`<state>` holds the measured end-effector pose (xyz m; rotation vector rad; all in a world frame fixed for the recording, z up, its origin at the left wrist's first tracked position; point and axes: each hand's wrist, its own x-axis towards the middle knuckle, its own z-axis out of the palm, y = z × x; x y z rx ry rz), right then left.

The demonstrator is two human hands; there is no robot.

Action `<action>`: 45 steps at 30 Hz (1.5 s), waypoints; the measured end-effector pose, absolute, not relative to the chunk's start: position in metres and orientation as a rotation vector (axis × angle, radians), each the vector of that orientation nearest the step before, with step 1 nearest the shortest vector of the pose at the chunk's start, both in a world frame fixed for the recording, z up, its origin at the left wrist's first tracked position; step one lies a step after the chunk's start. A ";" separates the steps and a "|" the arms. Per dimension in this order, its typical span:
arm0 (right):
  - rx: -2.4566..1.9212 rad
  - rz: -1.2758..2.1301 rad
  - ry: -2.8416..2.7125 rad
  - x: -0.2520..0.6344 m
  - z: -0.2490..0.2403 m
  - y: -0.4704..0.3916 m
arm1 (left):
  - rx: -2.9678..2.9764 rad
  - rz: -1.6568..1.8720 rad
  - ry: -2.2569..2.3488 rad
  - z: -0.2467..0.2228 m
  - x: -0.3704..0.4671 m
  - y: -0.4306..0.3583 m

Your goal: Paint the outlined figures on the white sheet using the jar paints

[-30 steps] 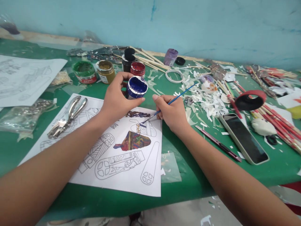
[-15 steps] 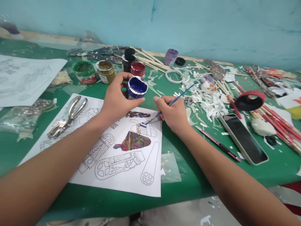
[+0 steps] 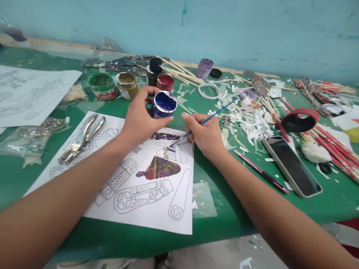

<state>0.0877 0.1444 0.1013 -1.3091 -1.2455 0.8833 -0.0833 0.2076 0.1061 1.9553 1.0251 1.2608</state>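
My left hand (image 3: pixel 143 117) is wrapped round an open jar of blue paint (image 3: pixel 165 104), over the top edge of a printed line-drawing sheet (image 3: pixel 179 216). Between the fingers and thumb of my right hand (image 3: pixel 204 132) is a thin blue paintbrush (image 3: pixel 217 112). Its dark tip meets a small outlined shape (image 3: pixel 174 152) that has some blue and ochre strokes. Just below that shape lies a finished-looking patch in red, blue and ochre (image 3: pixel 159 168). A metal hole punch (image 3: pixel 81 142) rests on the sheet's left part, beside my left forearm.
Open jars of green paint (image 3: pixel 102 86), ochre paint (image 3: pixel 127 86) and red paint (image 3: pixel 165 82) stand behind my left hand. On the right are paper scraps (image 3: pixel 249 121), a utility knife (image 3: pixel 260 172), a phone (image 3: pixel 291 166) and a tape roll (image 3: pixel 299 119). Wooden sticks (image 3: pixel 182 73) lie near the wall.
The brush tip has shifted slightly left and up along the small outlined shape. My left hand keeps the blue jar in nearly the same place.
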 end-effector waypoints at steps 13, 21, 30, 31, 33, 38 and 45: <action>-1.339 0.882 -1.260 0.086 0.103 0.143 | 1.971 1.266 1.029 0.105 -0.083 0.208; -1.347 0.861 -1.274 0.088 0.102 0.142 | 1.964 1.269 1.023 0.105 -0.083 0.208; -1.352 0.842 -1.281 0.090 0.100 0.143 | 1.955 1.270 1.019 0.105 -0.083 0.207; -1.345 0.841 -1.288 0.089 0.100 0.143 | 1.955 1.273 1.019 0.105 -0.083 0.207; -1.357 0.813 -1.310 0.089 0.101 0.143 | 1.954 1.274 1.022 0.106 -0.083 0.207; -1.363 0.841 -1.261 0.089 0.102 0.143 | 1.944 1.273 1.025 0.106 -0.083 0.206; -1.378 0.804 -1.286 0.090 0.101 0.142 | 1.951 1.284 1.025 0.104 -0.083 0.208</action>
